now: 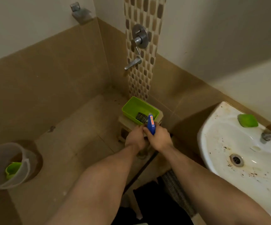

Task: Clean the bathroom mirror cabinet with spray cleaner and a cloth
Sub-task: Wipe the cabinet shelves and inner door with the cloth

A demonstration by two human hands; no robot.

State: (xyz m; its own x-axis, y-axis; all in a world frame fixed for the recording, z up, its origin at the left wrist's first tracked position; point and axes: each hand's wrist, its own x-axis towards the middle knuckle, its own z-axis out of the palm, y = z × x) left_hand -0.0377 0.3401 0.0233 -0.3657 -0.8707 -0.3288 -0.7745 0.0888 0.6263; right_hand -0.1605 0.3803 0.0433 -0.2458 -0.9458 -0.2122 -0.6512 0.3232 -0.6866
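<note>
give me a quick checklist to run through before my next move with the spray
1. Grip on the spray bottle: ok, the right hand curls round it.
2. Other hand free: cannot tell, the left hand sits against the bottle and what its fingers do is hidden.
3. Cloth in hand: not ok, a dark checked item, maybe the cloth, lies in the green basket.
4. Basket steady: ok, it sits flat on the small wooden stool.
5. Mirror cabinet in sight: not ok, it is outside the picture.
</note>
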